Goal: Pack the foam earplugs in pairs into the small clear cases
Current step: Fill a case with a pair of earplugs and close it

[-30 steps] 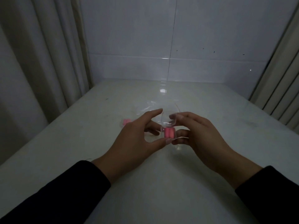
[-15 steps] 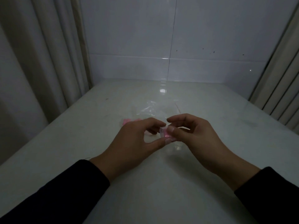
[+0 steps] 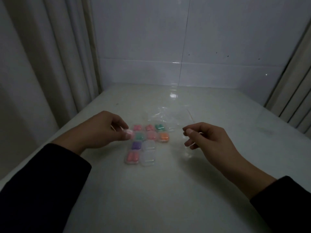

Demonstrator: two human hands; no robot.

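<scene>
From the head camera, the landmark was the block of small clear plastic cases [image 3: 145, 144] lying flat and touching one another in rows near the middle of the pale glossy surface [image 3: 168, 190]. Most held coloured foam earplugs: pink and green at the far end, an orange pair [image 3: 163, 137] on the block's right edge, a purple pair [image 3: 136, 145] and a salmon pair [image 3: 133, 157] toward the person. Two cases on the near right, among them a frosted empty-looking case [image 3: 148, 158], showed no colour, so judging by this the task was close to done but not finished. The tight rows likely served to keep finished work together and countable.

The left hand [image 3: 104, 130] sat at the block's left edge, its grip pinching a small clear case with pink earplugs inside [image 3: 128, 132] between thumb and fingers, apparently to add it beside the green row. The right hand [image 3: 207, 140] hovered well right of the block with fingers loosely curled; dim light and possible clear plastic near its fingertips meant its grip could not be told.

A crumpled clear plastic bag [image 3: 168, 115] lay just beyond the block. Bare surface stretched right of and nearer than the block, while the surface's left edge ran near the left hand, beside the pale hanging curtain [image 3: 42, 64].
</scene>
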